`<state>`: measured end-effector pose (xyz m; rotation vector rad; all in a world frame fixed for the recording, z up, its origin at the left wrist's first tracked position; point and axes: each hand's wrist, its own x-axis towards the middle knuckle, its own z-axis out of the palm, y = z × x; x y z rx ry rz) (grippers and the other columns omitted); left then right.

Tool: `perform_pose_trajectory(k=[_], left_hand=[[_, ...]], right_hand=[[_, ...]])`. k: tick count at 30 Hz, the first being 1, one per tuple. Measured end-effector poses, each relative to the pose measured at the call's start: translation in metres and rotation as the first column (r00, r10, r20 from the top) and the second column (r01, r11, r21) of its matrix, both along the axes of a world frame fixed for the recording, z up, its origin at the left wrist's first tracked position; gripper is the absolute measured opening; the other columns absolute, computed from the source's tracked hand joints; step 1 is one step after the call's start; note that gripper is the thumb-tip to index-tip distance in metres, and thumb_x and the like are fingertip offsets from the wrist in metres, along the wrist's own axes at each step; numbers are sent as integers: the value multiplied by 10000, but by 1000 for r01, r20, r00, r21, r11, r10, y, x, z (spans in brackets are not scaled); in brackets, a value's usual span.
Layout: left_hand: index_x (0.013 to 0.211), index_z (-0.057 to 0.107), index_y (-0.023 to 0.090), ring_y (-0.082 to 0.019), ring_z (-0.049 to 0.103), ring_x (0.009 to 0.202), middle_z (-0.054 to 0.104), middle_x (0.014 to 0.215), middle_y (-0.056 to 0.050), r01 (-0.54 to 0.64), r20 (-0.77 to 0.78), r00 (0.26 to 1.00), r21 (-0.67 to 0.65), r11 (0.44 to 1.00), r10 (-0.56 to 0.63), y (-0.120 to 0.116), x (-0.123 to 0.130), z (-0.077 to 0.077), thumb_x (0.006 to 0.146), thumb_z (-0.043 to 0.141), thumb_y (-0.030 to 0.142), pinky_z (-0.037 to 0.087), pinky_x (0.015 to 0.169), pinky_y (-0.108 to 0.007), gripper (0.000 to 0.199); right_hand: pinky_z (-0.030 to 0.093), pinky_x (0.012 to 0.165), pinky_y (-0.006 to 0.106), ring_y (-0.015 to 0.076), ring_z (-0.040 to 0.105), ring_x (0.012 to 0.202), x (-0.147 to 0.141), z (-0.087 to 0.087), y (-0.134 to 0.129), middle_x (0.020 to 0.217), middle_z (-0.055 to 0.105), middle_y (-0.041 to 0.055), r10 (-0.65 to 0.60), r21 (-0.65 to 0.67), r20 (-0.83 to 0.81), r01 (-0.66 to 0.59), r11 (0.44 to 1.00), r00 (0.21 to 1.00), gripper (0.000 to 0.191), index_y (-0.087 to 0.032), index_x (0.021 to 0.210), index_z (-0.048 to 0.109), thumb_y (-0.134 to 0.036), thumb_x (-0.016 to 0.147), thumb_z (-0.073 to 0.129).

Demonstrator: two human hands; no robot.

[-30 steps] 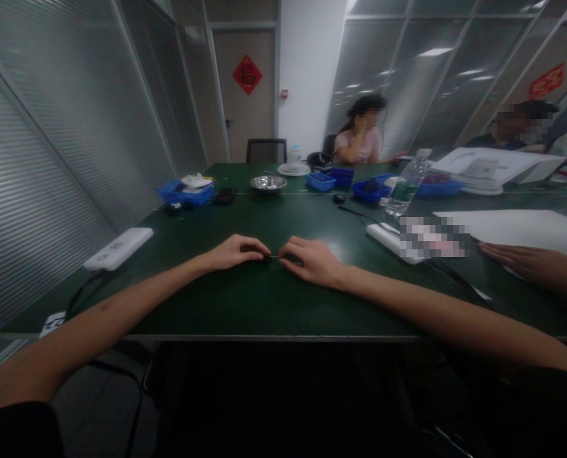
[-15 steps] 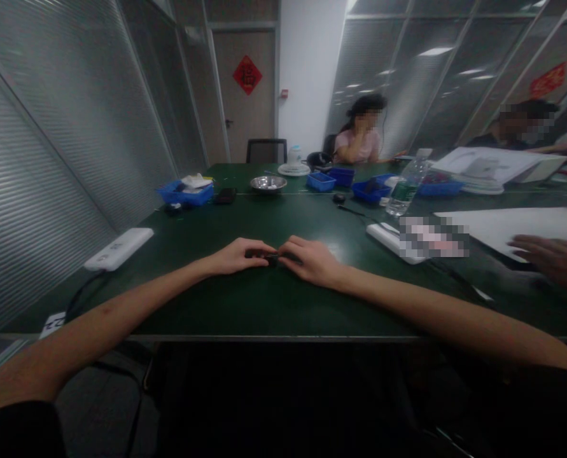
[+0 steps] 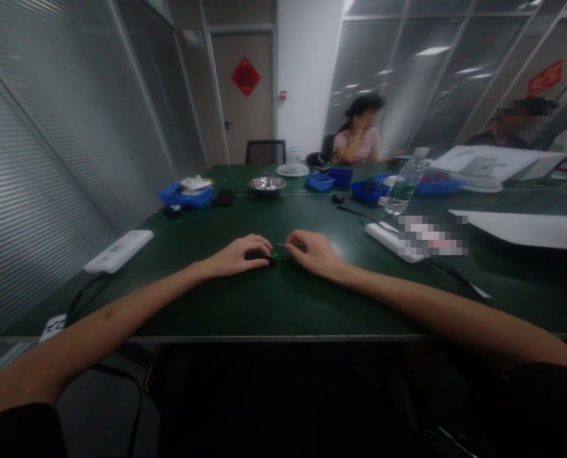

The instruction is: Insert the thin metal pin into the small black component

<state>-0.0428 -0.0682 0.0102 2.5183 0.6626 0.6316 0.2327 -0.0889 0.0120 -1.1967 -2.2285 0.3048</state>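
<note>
Over the middle of the dark green table point(image 3: 245, 305), my left hand point(image 3: 240, 256) is closed with thumb and fingertips at a small black piece point(image 3: 272, 261). A tiny green bit point(image 3: 274, 254) shows just above that piece; its kind is too small to tell. To the right, my right hand point(image 3: 315, 254) pinches a thin, pale, rod-like tool point(image 3: 281, 245), its tip pointing left toward the black piece. Most of the tool is hidden by the fingers. A narrow gap separates the two hands.
White power strips lie left point(image 3: 119, 251) and right point(image 3: 392, 242). Farther back are a blue tray point(image 3: 188, 196), a steel bowl point(image 3: 267, 184), a black phone-like item point(image 3: 224, 197) and a water bottle point(image 3: 407, 181). White paper point(image 3: 526, 228) lies right. Two people sit across.
My hands have parted slightly, the right one moving right with the thin tool, so its tip now shows. A co-worker's hand has left the paper at the right.
</note>
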Motion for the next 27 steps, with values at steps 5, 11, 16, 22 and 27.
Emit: perform_pose_trajectory(k=[5,11,16,22,27], left_hand=[[1249,693,248,-235,612,1214,688,1276,-70,2,-49,999,18,1000,-1,-3,3,1,1011,633,289,452,1067,-423,248],[1233,706,232,-228,636,1140,698,1192,-83,47,-26,999,43,998,-46,-4,3,0,992,657,275,505,994,-385,250],[1183,710,213,-234,620,1199,686,1253,-98,91,11,996,39,995,-92,-9,6,1,983,668,269,488,1050,-406,212],[1288,681,233,-230,635,1198,695,1270,-94,151,-73,986,39,988,-148,-7,3,5,1012,635,279,487,1063,-412,283],[1302,667,234,-225,642,1155,690,1242,-95,74,-123,990,104,992,-61,12,-11,1,1039,582,309,506,1015,-384,286]], right_hand=[[467,735,282,190,643,860,0,-2,1,998,721,63,13,6,-4,-13,1000,1000,144,-197,1022,699,-305,992,608],[466,738,284,187,637,854,1,-1,0,989,714,60,24,13,-5,-24,1000,1000,152,-199,1023,703,-306,998,598],[456,732,278,177,628,829,0,-4,2,962,710,51,30,39,0,-30,999,1000,129,-199,1016,695,-292,988,610],[458,748,278,178,633,845,0,-4,2,975,709,55,34,35,5,-34,999,999,126,-198,1014,696,-286,989,609],[463,744,280,181,634,861,0,0,-1,1000,709,61,41,16,23,-42,999,999,147,-194,1036,696,-300,997,602]])
